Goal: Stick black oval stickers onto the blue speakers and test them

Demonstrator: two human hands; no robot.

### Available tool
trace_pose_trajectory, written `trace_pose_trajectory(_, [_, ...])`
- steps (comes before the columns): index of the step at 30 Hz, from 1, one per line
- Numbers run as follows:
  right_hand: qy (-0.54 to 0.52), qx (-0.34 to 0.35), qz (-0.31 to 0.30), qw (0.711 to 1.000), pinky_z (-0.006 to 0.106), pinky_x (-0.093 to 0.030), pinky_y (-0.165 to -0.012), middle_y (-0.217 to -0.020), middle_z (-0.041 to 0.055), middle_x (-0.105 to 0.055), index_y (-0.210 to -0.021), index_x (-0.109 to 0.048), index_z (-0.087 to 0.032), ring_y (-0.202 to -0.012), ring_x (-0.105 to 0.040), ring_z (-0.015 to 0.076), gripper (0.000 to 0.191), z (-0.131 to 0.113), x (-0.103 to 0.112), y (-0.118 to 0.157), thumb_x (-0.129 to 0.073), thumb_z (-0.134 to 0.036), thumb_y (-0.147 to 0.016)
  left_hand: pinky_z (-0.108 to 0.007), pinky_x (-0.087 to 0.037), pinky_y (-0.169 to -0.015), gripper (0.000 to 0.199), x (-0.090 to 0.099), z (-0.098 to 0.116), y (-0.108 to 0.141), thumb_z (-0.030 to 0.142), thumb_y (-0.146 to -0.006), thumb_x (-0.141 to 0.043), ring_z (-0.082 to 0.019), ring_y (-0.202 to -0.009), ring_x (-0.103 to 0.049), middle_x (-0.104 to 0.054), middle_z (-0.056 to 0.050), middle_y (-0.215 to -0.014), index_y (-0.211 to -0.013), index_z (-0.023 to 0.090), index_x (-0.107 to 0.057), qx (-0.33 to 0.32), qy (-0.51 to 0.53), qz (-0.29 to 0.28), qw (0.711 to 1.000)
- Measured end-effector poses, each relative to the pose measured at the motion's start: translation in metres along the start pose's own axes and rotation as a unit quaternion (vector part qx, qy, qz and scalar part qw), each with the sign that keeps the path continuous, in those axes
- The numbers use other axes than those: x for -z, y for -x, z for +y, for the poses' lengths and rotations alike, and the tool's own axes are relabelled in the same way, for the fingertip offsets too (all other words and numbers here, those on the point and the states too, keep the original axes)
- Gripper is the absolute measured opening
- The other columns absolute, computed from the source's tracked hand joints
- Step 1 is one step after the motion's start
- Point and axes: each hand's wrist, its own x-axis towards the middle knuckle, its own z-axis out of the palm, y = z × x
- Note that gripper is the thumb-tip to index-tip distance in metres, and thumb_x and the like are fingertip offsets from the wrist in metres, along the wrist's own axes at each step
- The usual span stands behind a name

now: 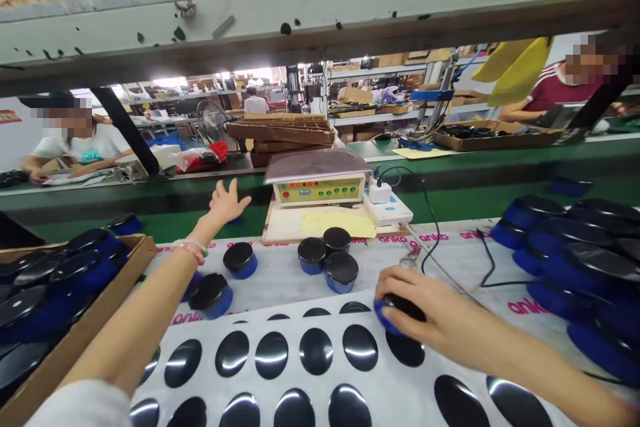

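Observation:
My left hand [229, 203] reaches forward over the green belt, fingers spread, with a bit of blue showing just beneath it. Around a round blue case with a glossy black top [400, 310] my right hand [415, 300] is closed, above the near edge of the work surface. Under that hand lies a white sheet [295, 383] carrying rows of black round stickers [317, 351]. More blue cases stand on the table: a group of three [341, 271] in the middle, and a few near my left forearm, one [240, 260] below the left hand.
At left a cardboard box [115, 293] holds several blue cases; more are piled at right [575, 260]. A control box with red digits [320, 188] and a power strip [387, 207] stand ahead, with loose cables [493, 273]. A shelf beam [300, 27] crosses overhead. Co-workers sit across the belt.

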Motion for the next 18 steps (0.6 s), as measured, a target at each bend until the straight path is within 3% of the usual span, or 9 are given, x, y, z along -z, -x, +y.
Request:
trace_pose_trajectory(3, [-0.119,-0.021,-0.072,0.990,0.031,-0.044,-0.084,-0.107,-0.0007,-0.057,-0.101,-0.058,-0.030,-0.095,-0.057,0.0171,0.016,-0.030,-0.018,0.003,-0.046,-0.035,-0.093,-0.049,-0.028,-0.109,0.034,0.009,0.033,0.039,0.039,-0.082,-0.060,-0.030,-0.133,-0.038,-0.049,-0.002,-0.134,-0.111,0.021,-0.063,-0.049,0.016,-0.098,0.994])
trace_pose_trajectory(6, [-0.188,-0.015,-0.110,0.976,0.029,-0.043,-0.088,-0.115,-0.0016,-0.054,-0.112,-0.056,-0.034,-0.103,-0.055,0.0169,0.022,-0.049,-0.035,-0.001,-0.047,-0.039,-0.093,-0.043,-0.038,-0.107,0.062,0.014,0.062,0.125,0.046,-0.073,-0.070,-0.026,-0.129,-0.047,-0.045,-0.001,-0.143,-0.131,0.034,-0.050,-0.076,0.034,-0.260,0.962])
trace_pose_trajectory(7, [-0.202,-0.006,-0.110,0.973,0.029,-0.043,-0.089,-0.119,-0.0012,-0.053,-0.117,-0.052,-0.034,-0.105,-0.055,0.0167,0.025,-0.050,-0.039,-0.003,-0.046,-0.037,-0.093,-0.046,-0.040,-0.106,0.085,0.012,0.067,0.156,0.047,-0.069,-0.074,-0.031,-0.134,-0.039,-0.030,-0.004,-0.153,-0.142,0.036,-0.034,-0.037,0.039,-0.349,0.936])
trace_pose_trajectory(8, [-0.202,0.003,-0.102,0.974,0.028,-0.044,-0.088,-0.119,-0.0004,-0.053,-0.122,-0.048,-0.033,-0.104,-0.055,0.0159,0.028,-0.048,-0.042,-0.005,-0.043,-0.032,-0.094,-0.049,-0.042,-0.104,0.107,0.008,0.070,0.184,0.045,-0.059,-0.082,-0.035,-0.137,-0.032,-0.018,-0.007,-0.157,-0.147,0.035,-0.021,0.014,0.046,-0.392,0.919])
trace_pose_trajectory(9, [-0.190,0.010,-0.091,0.978,0.028,-0.046,-0.085,-0.115,0.0005,-0.055,-0.123,-0.044,-0.031,-0.099,-0.057,0.0148,0.031,-0.044,-0.045,-0.007,-0.040,-0.023,-0.093,-0.051,-0.039,-0.106,0.111,0.002,0.070,0.208,0.042,-0.058,-0.083,-0.036,-0.140,-0.025,-0.013,-0.006,-0.158,-0.148,0.036,-0.017,0.041,0.056,-0.410,0.910])
trace_pose_trajectory(10, [-0.167,0.015,-0.080,0.983,0.028,-0.047,-0.081,-0.109,0.0013,-0.057,-0.121,-0.042,-0.027,-0.092,-0.058,0.0141,0.035,-0.037,-0.048,-0.008,-0.037,-0.014,-0.090,-0.051,-0.034,-0.109,0.103,-0.005,0.069,0.227,0.037,-0.064,-0.079,-0.034,-0.142,-0.021,-0.015,-0.005,-0.158,-0.147,0.036,-0.019,0.066,0.068,-0.399,0.912])
trace_pose_trajectory(13, [-0.083,0.048,-0.071,0.993,0.029,-0.047,-0.073,-0.094,0.0019,-0.056,-0.104,-0.045,-0.022,-0.083,-0.055,0.0152,0.048,-0.017,-0.056,-0.011,-0.037,0.007,-0.067,-0.046,-0.030,-0.113,0.075,-0.026,0.062,0.254,0.025,-0.078,-0.065,-0.026,-0.139,-0.032,-0.033,-0.004,-0.150,-0.143,0.033,-0.029,0.141,0.111,-0.263,0.948])
trace_pose_trajectory(15, [-0.056,0.093,-0.091,0.990,0.030,-0.045,-0.073,-0.096,0.0032,-0.054,-0.097,-0.047,-0.021,-0.089,-0.052,0.0182,0.053,-0.008,-0.063,-0.014,-0.038,0.010,-0.055,-0.043,-0.036,-0.110,0.074,-0.036,0.058,0.258,0.024,-0.076,-0.066,-0.024,-0.132,-0.043,-0.044,-0.005,-0.143,-0.141,0.031,-0.030,0.189,0.137,-0.185,0.955])
trace_pose_trajectory(18, [-0.009,0.154,-0.101,0.983,0.035,-0.042,-0.075,-0.096,0.0051,-0.053,-0.094,-0.049,-0.019,-0.091,-0.046,0.0222,0.053,-0.007,-0.071,-0.020,-0.042,0.010,-0.050,-0.042,-0.041,-0.106,0.074,-0.043,0.056,0.260,0.025,-0.071,-0.070,-0.025,-0.125,-0.050,-0.052,-0.003,-0.135,-0.137,0.030,-0.036,0.218,0.153,-0.142,0.953])
